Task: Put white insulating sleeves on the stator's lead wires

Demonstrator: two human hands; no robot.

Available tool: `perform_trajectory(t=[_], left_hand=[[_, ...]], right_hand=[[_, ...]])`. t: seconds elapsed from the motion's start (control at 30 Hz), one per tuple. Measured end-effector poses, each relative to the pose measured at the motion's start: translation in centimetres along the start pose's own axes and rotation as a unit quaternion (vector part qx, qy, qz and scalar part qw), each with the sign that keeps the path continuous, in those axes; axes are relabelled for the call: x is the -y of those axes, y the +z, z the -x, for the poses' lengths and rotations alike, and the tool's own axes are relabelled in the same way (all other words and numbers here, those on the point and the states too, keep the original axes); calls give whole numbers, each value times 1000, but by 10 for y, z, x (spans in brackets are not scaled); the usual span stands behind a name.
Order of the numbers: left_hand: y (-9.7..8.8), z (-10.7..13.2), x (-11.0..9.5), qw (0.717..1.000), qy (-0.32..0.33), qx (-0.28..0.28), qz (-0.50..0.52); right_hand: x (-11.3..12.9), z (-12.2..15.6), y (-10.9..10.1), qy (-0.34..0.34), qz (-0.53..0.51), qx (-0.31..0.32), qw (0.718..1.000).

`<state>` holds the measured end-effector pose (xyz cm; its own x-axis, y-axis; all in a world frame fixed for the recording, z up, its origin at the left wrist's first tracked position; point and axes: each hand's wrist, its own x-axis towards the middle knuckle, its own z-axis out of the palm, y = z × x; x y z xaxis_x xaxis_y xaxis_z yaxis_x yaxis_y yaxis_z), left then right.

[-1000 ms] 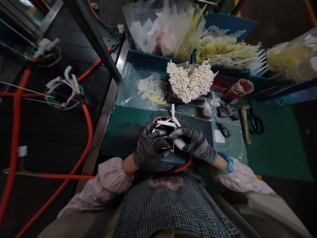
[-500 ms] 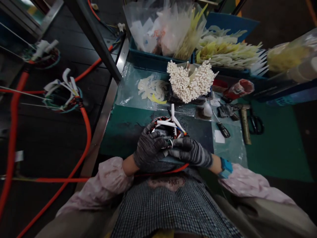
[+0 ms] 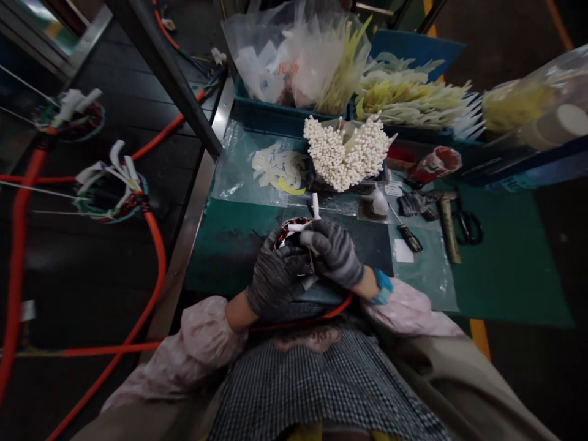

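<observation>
A round motor stator (image 3: 288, 230) with copper windings and white sleeved leads sits on the green bench mat (image 3: 229, 245) in front of me. My left hand (image 3: 275, 275), in a dark knit glove, is wrapped round the stator's near left side. My right hand (image 3: 333, 251), in a grey striped glove, lies over the top right of the stator with its fingers closed on the white sleeved leads (image 3: 309, 222). Most of the stator is hidden under both hands. An orange hose (image 3: 316, 315) runs under my wrists.
A bundle of white tubes (image 3: 344, 150) stands behind the stator, with blue bins (image 3: 275, 116) of plastic strips behind it. A screwdriver (image 3: 404, 231), hammer (image 3: 443, 217) and scissors (image 3: 466, 223) lie to the right. Other stators (image 3: 110, 190) hang along orange hoses at left.
My right hand moved up and leftward over the stator, from its near right edge onto the white leads on top. My left hand stayed on the stator. The view shifted slightly.
</observation>
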<state>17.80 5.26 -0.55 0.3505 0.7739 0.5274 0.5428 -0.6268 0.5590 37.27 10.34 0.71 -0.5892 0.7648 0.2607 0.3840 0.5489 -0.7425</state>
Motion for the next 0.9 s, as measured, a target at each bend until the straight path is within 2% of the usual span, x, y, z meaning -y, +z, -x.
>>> perform_trajectory(t=[0.1, 0.17, 0.23, 0.3, 0.33, 0.4, 0.47, 0.57, 0.67, 0.73, 0.8, 0.9], left_hand=[[-2, 8, 8, 998, 31, 38, -37], [-6, 16, 14, 994, 59, 53, -70], [-12, 23, 18, 989, 72, 41, -119], [-22, 27, 19, 982, 61, 29, -174], [-28, 27, 18, 977, 64, 45, -197], [-42, 22, 17, 964, 95, 121, -217], [-54, 10, 16, 943, 158, 204, -212], [-68, -6, 14, 927, 181, 238, -226], [-73, -6, 10, 927, 158, 228, -251], [-72, 3, 7, 935, 151, 188, -259], [-66, 15, 7, 948, 133, 126, -261], [-51, 26, 17, 960, 118, 75, -242]], right_hand=[[-3, -14, -3, 14, -3, -108, 994], [-3, -9, -10, 43, -10, -189, 981], [-5, 3, -15, 81, 15, -225, 971], [-11, 16, -13, 106, 35, -194, 975], [-16, 21, -10, 110, 37, -164, 980], [-28, 20, -6, 101, 36, -105, 989], [-42, 6, -8, 69, 32, -43, 996], [-60, -33, -18, -19, -13, 88, 996], [-68, -64, -23, -77, -54, 156, 983], [-67, -69, -22, -84, -56, 145, 984], [-62, -63, -23, -71, -35, 95, 992], [-52, -61, -35, -24, 55, -55, 997]])
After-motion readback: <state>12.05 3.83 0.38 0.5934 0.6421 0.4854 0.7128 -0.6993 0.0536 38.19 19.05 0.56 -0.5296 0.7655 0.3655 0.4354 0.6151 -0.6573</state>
